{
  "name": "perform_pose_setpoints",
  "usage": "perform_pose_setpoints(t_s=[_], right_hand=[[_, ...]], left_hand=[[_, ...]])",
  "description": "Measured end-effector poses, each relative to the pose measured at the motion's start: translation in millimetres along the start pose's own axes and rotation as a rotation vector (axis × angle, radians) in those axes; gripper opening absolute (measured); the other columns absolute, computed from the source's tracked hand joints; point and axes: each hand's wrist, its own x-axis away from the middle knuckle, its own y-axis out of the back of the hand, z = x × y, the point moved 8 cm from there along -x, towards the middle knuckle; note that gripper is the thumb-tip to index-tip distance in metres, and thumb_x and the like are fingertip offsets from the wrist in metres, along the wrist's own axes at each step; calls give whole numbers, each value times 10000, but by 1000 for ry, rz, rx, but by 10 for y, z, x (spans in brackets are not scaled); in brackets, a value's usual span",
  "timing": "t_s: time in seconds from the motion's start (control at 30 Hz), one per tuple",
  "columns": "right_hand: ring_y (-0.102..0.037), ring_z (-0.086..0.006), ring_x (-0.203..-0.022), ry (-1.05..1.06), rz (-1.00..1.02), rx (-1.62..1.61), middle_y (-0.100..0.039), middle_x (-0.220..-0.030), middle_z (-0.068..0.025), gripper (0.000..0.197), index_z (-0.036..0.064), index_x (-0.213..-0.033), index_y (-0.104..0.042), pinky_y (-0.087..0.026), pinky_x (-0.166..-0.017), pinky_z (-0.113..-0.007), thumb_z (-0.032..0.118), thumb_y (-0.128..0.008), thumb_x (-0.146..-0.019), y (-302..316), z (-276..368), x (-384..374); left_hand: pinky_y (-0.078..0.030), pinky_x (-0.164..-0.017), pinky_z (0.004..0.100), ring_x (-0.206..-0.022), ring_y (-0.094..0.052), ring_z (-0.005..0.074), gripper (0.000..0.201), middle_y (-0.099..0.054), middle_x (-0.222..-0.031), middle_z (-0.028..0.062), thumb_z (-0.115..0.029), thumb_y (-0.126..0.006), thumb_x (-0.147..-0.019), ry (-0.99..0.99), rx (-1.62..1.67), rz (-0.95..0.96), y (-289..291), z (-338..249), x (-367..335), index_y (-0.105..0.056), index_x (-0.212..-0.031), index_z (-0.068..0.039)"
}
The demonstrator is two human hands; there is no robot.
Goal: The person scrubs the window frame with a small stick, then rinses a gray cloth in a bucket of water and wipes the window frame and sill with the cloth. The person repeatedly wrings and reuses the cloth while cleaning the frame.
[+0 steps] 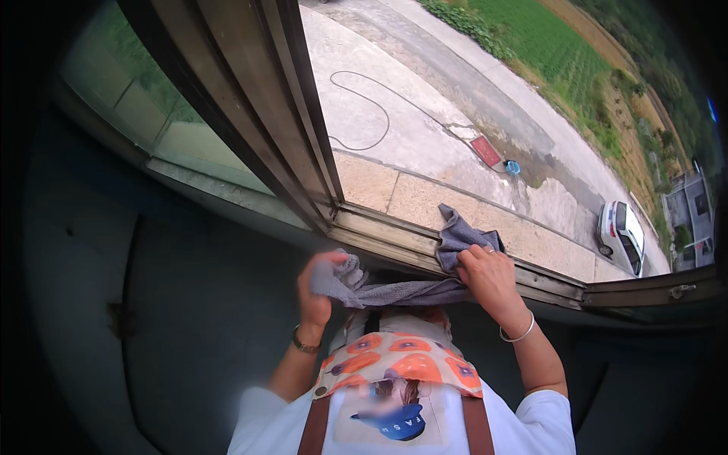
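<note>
A grey cloth [409, 293] stretches between my two hands, just inside the open window. My left hand [312, 288] grips its bunched left end; that hand is partly blurred and partly covered by the cloth. At the sill, my right hand [486, 274] is closed on the other end, and a loose flap of the cloth rises beyond it over the window track. The metal window track [394, 241] runs just beyond both hands. A bracelet circles my right wrist and a watch or band my left.
A brown metal window frame [250, 98] stands upright at the left. Beyond the track lies a tan stone ledge [425, 199]. Outside and below are a concrete yard, a hose [388, 114], a red mat [485, 151], a blue bucket [513, 167] and a white car [622, 231].
</note>
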Motion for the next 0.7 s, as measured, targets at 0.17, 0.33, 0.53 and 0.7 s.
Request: perform_pose_setpoints(t_s=[0.17,0.33,0.53,0.7], right_hand=[[-579,-204,-769,-211,-7,66,-563,-787,-32,164,126,-846,-614,-437,-652,-332,178,-701,-717,172,-625,640],[-555,-59,-761,-845,-265,-870,-639,-871,-11,205,30,-1046,-624,-416,-693,-183,129,-651,-868,17,-1390,1275],[-625,-217,-757,-702,-407,-518,-651,-844,-92,186,28,-975,-626,-460,-679,-289,183,-621,-873,186,-1151,872],[-578,-247,-723,-395,-250,65,-578,-728,-62,110,88,-764,-593,-419,-657,-383,191,-632,-771,233,-980,662]], left_hand=[[-426,-892,289,-977,-559,152,290,-600,-1052,85,-207,-435,-964,-1,34,-21,-214,119,-49,-589,-1047,25],[-405,-945,316,-1049,-536,170,251,-578,-1131,91,-99,-483,-916,-366,-366,-116,-416,-234,-156,-563,-1116,31],[-358,-964,438,-990,-516,329,402,-557,-964,136,30,-554,-653,-457,-1253,110,-973,-243,-508,-584,-1046,-46],[-325,-979,443,-938,-529,290,257,-571,-897,118,-46,-593,-656,-515,-1545,234,-1153,-74,-683,-594,-913,-58]])
